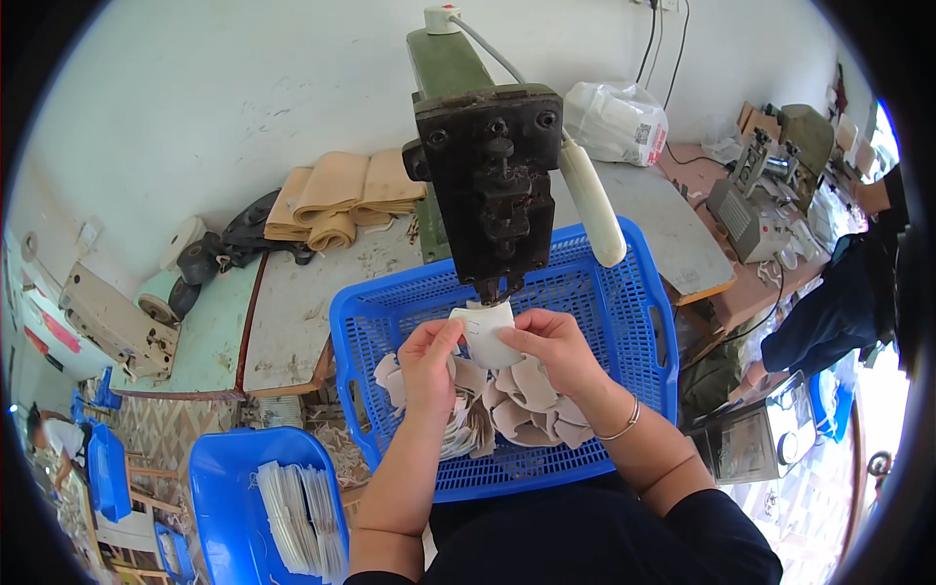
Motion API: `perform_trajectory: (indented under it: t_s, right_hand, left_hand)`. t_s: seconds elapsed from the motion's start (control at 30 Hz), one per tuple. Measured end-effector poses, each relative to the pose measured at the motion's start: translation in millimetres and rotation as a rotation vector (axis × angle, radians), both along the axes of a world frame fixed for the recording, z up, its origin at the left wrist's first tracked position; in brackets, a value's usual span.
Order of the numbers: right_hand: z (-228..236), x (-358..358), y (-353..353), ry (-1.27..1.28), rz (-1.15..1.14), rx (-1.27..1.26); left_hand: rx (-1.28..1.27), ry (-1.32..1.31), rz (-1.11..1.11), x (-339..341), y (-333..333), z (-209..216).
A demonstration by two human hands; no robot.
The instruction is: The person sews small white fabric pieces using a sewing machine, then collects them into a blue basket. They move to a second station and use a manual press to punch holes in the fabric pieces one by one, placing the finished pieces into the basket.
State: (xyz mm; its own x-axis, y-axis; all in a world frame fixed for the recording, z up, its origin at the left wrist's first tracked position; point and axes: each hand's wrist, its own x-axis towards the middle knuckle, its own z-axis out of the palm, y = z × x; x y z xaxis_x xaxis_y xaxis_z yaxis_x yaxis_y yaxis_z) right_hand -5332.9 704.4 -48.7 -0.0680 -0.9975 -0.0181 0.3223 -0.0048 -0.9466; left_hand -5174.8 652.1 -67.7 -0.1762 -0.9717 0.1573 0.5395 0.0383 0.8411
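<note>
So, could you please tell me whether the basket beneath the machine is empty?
Partly filled: the basket holds beige and white pieces, while bare mesh shows behind them.

The person wears a plain black top (575, 542), spread across the bottom centre of the frame, with a short right sleeve (729, 542) ending near the elbow at lower right and only a narrow strip of the matching left sleeve (383, 578) showing at the bottom edge, left of centre. Both the left hand (429, 370) and the right hand (556, 351), mid-frame, are bare, and a slim, shiny, silvery bangle (624, 423) circles the right wrist, right of centre.
</note>
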Motion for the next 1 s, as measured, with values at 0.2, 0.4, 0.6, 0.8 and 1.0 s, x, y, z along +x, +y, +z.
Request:
perform_trajectory:
  t_s: [0.2,0.4,0.6,0.8,1.0]
  right_hand:
    - [-0.3,13.4,-1.2,0.017,0.011,-0.028]
    - [-12.1,15.0,-0.1,0.11,0.025,-0.117]
    - [-6.6,-19.6,-2.6,0.179,-0.006,-0.161]
    - [8.2,-42.0,-5.0,0.156,-0.022,-0.125]
    - [8.4,-41.9,-10.7,0.11,-0.013,-0.106]
  left_hand:
    - [0.017,0.076,0.007,9.3,1.6,-9.6]
    - [-0.097,-0.047,0.036,13.8,24.1,-14.0]
    - [-0.198,-0.317,0.022,0.9,13.9,3.5]
    - [-0.24,-0.329,0.092,-28.8,12.1,8.7]
    - [-0.194,-0.19,0.085,-32.1,11.0,6.1]
